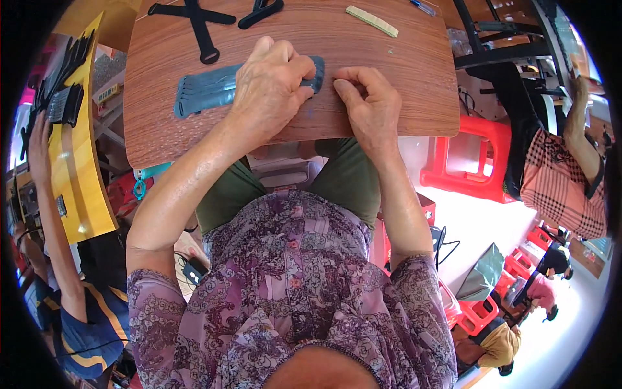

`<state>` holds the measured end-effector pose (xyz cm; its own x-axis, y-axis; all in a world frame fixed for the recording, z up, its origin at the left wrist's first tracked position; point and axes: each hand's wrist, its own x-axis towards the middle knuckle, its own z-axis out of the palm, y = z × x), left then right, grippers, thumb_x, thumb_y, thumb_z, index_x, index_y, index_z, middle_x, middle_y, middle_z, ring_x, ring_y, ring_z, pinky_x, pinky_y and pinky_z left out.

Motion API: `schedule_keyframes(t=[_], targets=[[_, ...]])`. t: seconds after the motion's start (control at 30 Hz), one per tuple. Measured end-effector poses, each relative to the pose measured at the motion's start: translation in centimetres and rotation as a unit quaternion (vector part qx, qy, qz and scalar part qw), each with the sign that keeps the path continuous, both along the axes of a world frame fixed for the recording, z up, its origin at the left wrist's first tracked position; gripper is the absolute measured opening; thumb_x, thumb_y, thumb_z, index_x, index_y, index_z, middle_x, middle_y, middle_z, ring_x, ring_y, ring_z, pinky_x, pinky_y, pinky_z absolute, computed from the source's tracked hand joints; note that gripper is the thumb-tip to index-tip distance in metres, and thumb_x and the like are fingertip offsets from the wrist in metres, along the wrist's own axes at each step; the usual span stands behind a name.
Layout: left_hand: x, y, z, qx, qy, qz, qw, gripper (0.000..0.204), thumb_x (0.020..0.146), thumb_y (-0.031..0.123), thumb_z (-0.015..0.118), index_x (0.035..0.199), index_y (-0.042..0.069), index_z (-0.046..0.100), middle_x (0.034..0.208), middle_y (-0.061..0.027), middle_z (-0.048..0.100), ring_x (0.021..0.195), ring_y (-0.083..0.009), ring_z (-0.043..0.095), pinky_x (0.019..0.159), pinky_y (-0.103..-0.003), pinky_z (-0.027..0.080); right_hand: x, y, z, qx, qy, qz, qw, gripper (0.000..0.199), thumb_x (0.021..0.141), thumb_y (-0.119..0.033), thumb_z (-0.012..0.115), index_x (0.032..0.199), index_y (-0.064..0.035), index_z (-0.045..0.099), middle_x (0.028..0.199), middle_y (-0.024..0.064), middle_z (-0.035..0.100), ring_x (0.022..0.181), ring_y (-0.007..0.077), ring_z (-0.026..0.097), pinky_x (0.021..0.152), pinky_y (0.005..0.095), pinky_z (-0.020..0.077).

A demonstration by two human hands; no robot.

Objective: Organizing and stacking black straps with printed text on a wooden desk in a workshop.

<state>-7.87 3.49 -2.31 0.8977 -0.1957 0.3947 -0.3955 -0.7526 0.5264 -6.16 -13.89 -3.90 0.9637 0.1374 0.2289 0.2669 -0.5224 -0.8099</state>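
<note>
A flat blue-grey mould-like plate [207, 89] with grooves and small slots at its left end lies on the brown wood-grain table [414, 84]. My left hand [269, 84] rests over the plate's right half. Its fingers are curled, with thumb and forefinger pinched near the plate's right end. Whatever they grip is hidden. Just right of the plate, my right hand [374, 107] is held at the table's near edge, thumb and forefinger pressed together. Anything between them is too small to make out. Beyond my left hand lie crossed black straps [197, 23] and another black strap piece [261, 13].
A pale yellow-green strip [372, 21] and a blue pen [423, 7] lie at the table's far right. Red plastic stools [476, 159] stand to the right. At left, another person's arm [55, 214] reaches over a yellow table [78, 175] holding black pieces.
</note>
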Motion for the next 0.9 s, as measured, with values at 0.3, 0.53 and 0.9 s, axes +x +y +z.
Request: schedule_keyframes(t=[0.3, 0.53, 0.9], targets=[[0.5, -0.3, 0.5, 0.055, 0.05, 0.023, 0.997, 0.026, 0.06, 0.008, 0.076, 0.079, 0.005, 0.059, 0.077, -0.0046, 0.053, 0.081, -0.0248, 0.05, 0.068, -0.037, 0.043, 0.8, 0.3, 0.9, -0.073, 0.027, 0.012, 0.997, 0.013, 0.074, -0.018, 0.068, 0.079, -0.0066, 0.065, 0.077, 0.0101, 0.062, 0.075, 0.0282, 0.061, 0.065, 0.0408, 0.0453], [0.6, -0.3, 0.3, 0.064, 0.041, 0.008, 0.997, 0.026, 0.06, 0.007, 0.076, 0.079, 0.005, 0.059, 0.078, -0.0044, 0.052, 0.081, -0.0244, 0.049, 0.068, -0.037, 0.043, 1.2, 0.5, 1.4, -0.099, 0.077, 0.014, 0.992, 0.018, 0.072, -0.022, 0.07, 0.076, -0.0063, 0.064, 0.077, 0.0104, 0.063, 0.073, 0.0295, 0.061, 0.063, 0.0417, 0.0453], [0.5, -0.4, 0.5, 0.052, 0.025, -0.011, 0.998, 0.027, 0.06, 0.005, 0.075, 0.082, 0.005, 0.06, 0.081, -0.0051, 0.053, 0.081, -0.0255, 0.05, 0.069, -0.038, 0.043, 1.7, 0.8, 2.4, -0.142, 0.086, 0.028, 0.986, 0.02, 0.07, -0.022, 0.071, 0.071, -0.0047, 0.062, 0.074, 0.0145, 0.064, 0.073, 0.0341, 0.062, 0.063, 0.0443, 0.0459]])
